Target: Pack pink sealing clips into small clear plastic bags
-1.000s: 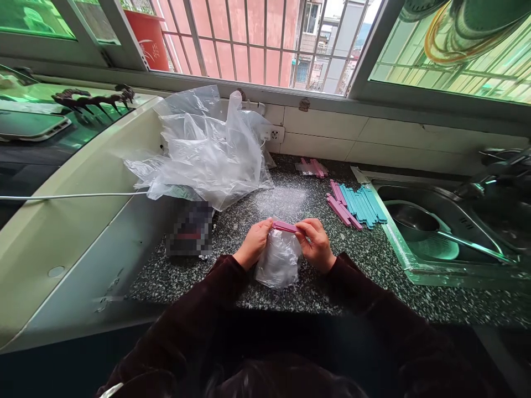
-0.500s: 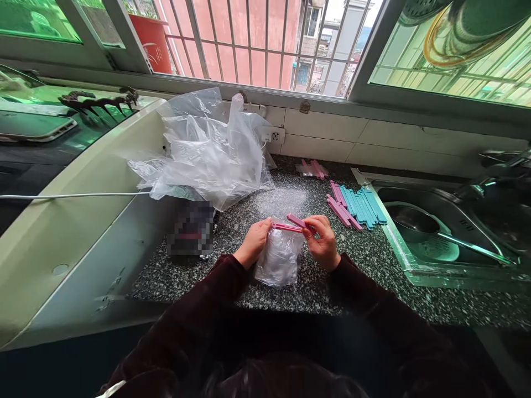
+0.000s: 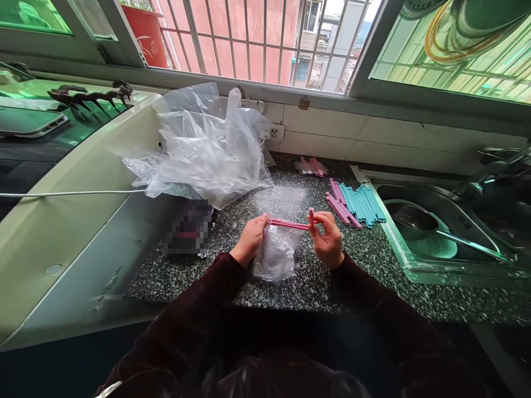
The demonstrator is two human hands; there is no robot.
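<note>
A small clear plastic bag [image 3: 275, 254] hangs down between my hands, close above the counter. Across its top edge runs a pink bag sealing clip [image 3: 289, 224]. My left hand [image 3: 250, 239] is closed, pinching the clip's left end together with the bag's corner. At the other end, my right hand [image 3: 327, 240] has its thumb and fingers closed on a pink strip [image 3: 311, 215] that stands upright at the clip's right end. Whether this strip is hinged to the clip or separate, I cannot tell.
Several pink clips [image 3: 342, 210] and blue clips [image 3: 363, 204] lie on the speckled counter [image 3: 307, 298], left of the sink [image 3: 409, 271] holding a pan [image 3: 410, 217]. More pink clips [image 3: 314, 166] rest near the wall. Crumpled plastic bags [image 3: 207, 149] are heaped at the back left.
The pink strip in my right hand has swung from lying slanted over the bag's top to upright. My right hand has shifted slightly right, to the clip's end.
</note>
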